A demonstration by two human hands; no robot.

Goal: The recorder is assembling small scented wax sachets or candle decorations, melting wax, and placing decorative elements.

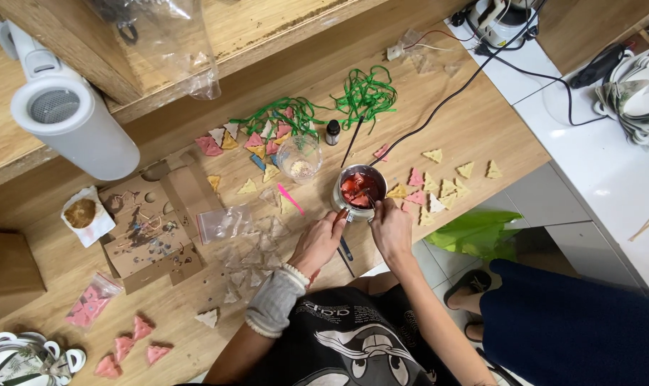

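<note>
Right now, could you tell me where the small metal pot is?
In the head view, the small metal pot sits mid-table between both hands' fingertips, right of the clear plastic cup.

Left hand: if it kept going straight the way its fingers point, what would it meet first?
The small metal pot of red liquid; the left hand already has its fingertips at the pot's near rim, though actual contact is hard to judge.

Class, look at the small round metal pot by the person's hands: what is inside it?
The small round metal pot holds glossy red liquid, with a thin stick dipping in. Its bottom is covered by the liquid.
</note>
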